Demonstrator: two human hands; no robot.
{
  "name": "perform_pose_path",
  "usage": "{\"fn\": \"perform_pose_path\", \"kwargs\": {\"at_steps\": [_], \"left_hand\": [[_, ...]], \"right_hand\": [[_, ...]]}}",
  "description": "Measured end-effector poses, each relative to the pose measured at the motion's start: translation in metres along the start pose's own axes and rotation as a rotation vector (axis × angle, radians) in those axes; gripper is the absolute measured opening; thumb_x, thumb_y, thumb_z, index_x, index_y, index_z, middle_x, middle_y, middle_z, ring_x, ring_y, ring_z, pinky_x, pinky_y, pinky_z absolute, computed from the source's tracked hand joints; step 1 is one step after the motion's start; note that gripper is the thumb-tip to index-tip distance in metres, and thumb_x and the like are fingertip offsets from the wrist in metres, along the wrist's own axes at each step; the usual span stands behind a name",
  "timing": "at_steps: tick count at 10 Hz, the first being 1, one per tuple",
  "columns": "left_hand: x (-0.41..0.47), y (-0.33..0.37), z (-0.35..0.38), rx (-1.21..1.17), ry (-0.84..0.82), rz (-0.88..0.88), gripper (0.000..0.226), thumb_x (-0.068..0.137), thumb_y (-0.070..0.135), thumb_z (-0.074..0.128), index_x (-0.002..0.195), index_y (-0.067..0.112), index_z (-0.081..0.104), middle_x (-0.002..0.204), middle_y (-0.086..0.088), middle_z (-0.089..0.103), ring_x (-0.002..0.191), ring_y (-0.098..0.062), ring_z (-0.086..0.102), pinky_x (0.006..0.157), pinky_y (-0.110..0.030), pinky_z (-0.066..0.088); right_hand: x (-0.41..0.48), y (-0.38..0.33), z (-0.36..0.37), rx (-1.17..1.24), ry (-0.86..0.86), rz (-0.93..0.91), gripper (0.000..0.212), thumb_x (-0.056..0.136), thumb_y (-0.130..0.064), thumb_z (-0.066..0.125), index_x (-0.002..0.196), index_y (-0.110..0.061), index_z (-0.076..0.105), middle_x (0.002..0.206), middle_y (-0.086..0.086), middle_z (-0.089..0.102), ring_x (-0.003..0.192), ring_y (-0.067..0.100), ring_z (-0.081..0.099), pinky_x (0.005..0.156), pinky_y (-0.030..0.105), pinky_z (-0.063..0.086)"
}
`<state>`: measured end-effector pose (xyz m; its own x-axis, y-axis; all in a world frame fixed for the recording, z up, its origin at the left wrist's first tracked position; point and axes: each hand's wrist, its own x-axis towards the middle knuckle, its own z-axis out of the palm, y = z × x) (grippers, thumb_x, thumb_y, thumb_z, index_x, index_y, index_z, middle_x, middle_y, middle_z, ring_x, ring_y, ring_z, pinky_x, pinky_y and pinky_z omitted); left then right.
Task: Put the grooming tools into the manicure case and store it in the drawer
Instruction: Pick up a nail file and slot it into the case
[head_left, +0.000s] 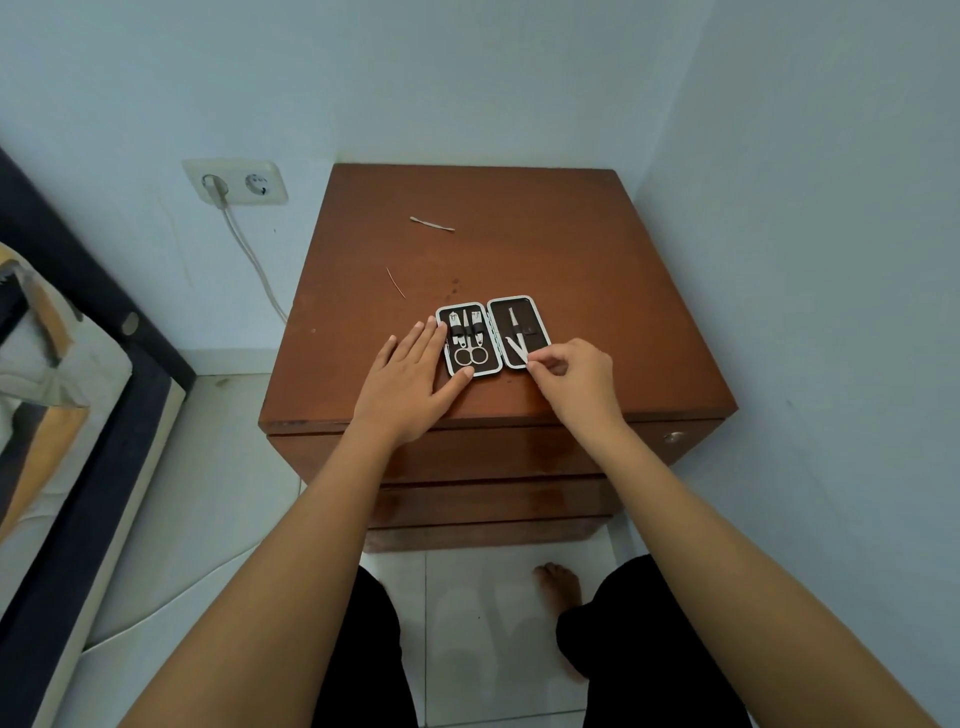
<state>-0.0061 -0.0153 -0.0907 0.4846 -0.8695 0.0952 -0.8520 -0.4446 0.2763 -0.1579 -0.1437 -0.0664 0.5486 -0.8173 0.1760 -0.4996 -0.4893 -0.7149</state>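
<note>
An open dark manicure case (537, 325) with a pale rim lies flat on the brown nightstand (519, 244). Its left half holds small scissors (470, 354) and clippers under elastic straps. A slim metal tool (514, 323) and a bent silver tool (515, 349) sit in the right half. My left hand (410, 376) rests flat beside the left half, its thumb touching the case's near edge. With fingers pinched, my right hand (571, 366) grips the bent tool's near end at the right half's lower edge.
A cotton swab (431, 224) and a thin stick (396, 282) lie farther back on the nightstand top. Drawer fronts (498, 457) sit shut below, with a knob (674, 437) at right. A wall socket with a cable is at left, a bed frame beyond. My foot stands on the tiles.
</note>
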Motion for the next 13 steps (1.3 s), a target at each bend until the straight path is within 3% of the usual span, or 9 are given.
{"fn": "perform_pose_path", "kwargs": {"at_steps": [2,4,9,11,13], "left_hand": [[0.000,-0.001,0.001,-0.003,0.008,-0.001,0.069,0.094,0.057,0.025,0.150,0.019,0.008,0.159,0.002,0.007,0.145,-0.008,0.002,0.118,-0.033,-0.001],[0.001,-0.002,0.001,0.000,0.007,0.001,0.070,0.094,0.058,0.024,0.150,0.019,0.007,0.159,0.002,0.007,0.145,-0.008,0.002,0.118,-0.032,-0.001],[0.001,-0.002,0.002,-0.006,0.007,-0.003,0.071,0.094,0.058,0.024,0.150,0.019,0.007,0.159,0.002,0.006,0.145,-0.008,0.002,0.118,-0.032,-0.001],[0.001,-0.002,0.002,-0.006,0.012,0.002,0.071,0.094,0.058,0.024,0.150,0.018,0.008,0.159,0.002,0.007,0.145,-0.009,0.002,0.118,-0.032,-0.001],[0.000,-0.002,0.001,-0.008,0.001,0.000,0.071,0.093,0.059,0.024,0.150,0.018,0.008,0.159,0.002,0.006,0.145,-0.008,0.002,0.118,-0.033,0.000]], "right_hand": [[-0.011,-0.006,0.007,-0.060,-0.007,-0.052,0.022,0.089,-0.016,0.056,0.103,-0.006,0.070,0.095,0.010,0.057,0.082,0.021,0.059,0.075,0.028,0.049],[-0.017,-0.014,0.005,-0.182,-0.038,-0.116,0.024,0.091,-0.012,0.050,0.093,0.003,0.068,0.095,0.013,0.050,0.079,0.027,0.055,0.072,0.039,0.050],[-0.019,-0.019,0.006,-0.278,-0.111,-0.192,0.027,0.093,-0.013,0.046,0.108,0.002,0.063,0.107,0.012,0.047,0.090,0.024,0.056,0.075,0.029,0.044],[-0.008,-0.013,0.010,-0.328,-0.171,-0.271,0.039,0.093,-0.018,0.047,0.128,-0.002,0.049,0.109,0.011,0.043,0.103,0.023,0.045,0.080,0.025,0.037],[-0.016,-0.004,0.007,-0.249,-0.116,-0.304,0.033,0.093,-0.017,0.048,0.121,0.000,0.055,0.106,0.012,0.046,0.101,0.023,0.048,0.084,0.030,0.043]]}}
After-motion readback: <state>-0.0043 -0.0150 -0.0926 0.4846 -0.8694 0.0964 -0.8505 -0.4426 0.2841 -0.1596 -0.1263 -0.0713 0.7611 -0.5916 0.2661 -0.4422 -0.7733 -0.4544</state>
